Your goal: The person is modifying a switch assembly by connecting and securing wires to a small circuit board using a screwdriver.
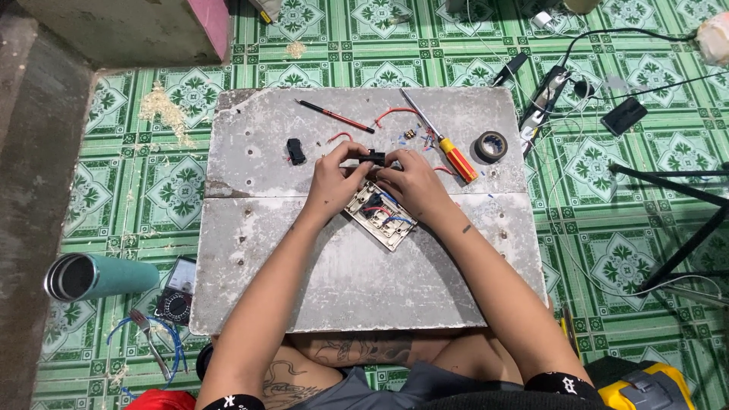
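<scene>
Your left hand [332,182] and right hand [414,182] together, pinching small black switch module [373,157] above beige wired switch plate [380,216] on grey desk [342,281].

A low grey slab table [342,288], split by a seam across its middle, stands on a green patterned tile floor [137,190]. On the table, at 12 o'clock lies a red-and-black pen [335,116]; at 1 o'clock a screwdriver with a red and yellow handle [448,148], and at 2 o'clock a roll of black tape [491,146]. A small black switch module [295,151] sits at 11 o'clock. A beige switch plate with wires [380,214] rests at the centre.
</scene>
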